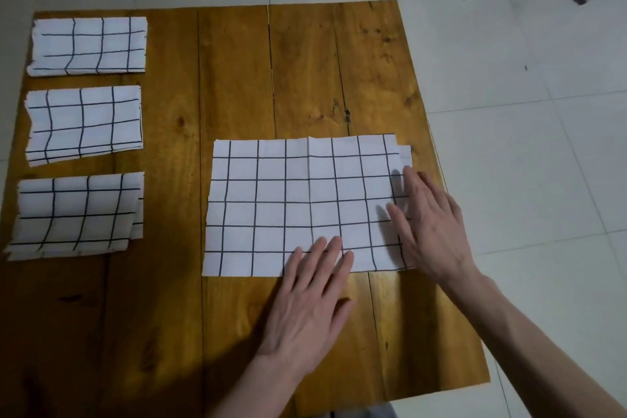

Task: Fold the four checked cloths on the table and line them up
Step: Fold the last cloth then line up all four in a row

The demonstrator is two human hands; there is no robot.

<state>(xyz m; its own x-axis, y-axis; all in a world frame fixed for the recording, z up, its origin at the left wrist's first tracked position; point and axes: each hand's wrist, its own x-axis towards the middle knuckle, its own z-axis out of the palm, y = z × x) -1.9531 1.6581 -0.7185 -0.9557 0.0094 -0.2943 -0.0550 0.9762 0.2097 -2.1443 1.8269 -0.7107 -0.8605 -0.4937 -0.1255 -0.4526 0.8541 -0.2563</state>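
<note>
I see both hands flat with straight fingers on the fourth cloth [291,204], which lies partly folded near the table's [237,78] right side: left hand [307,295] on its near edge, right hand [429,224] on its right end. Three folded cloths [84,125] sit in a column along the left edge.

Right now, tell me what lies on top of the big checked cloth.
Both hands press flat on the big checked cloth: the left hand at its near edge, the right hand at its right end. A lower layer peeks out there; whatever lies beneath is hidden.
</note>
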